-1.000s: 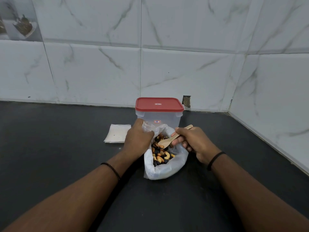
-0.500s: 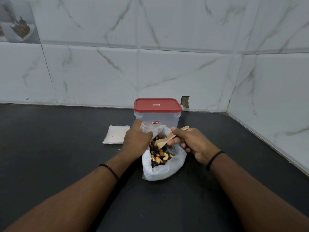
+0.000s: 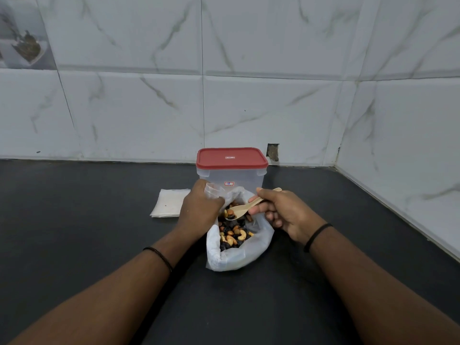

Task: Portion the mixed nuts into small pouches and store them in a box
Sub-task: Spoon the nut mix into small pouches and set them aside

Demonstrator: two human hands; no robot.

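The left hand (image 3: 199,210) covers most of the small clear pouch (image 3: 212,191) it holds, so only a crumpled corner shows, and it also hides the right edge of the stack of flat pouches (image 3: 169,202), whose count cannot be told. The right hand (image 3: 278,210) hides the middle of the wooden spoon (image 3: 242,209), and the plastic bag (image 3: 236,255) conceals the lower mixed nuts (image 3: 232,232) and the base of the box (image 3: 232,176). Both forearms are cut off by the bottom edge, and the label on the box is too small to read.
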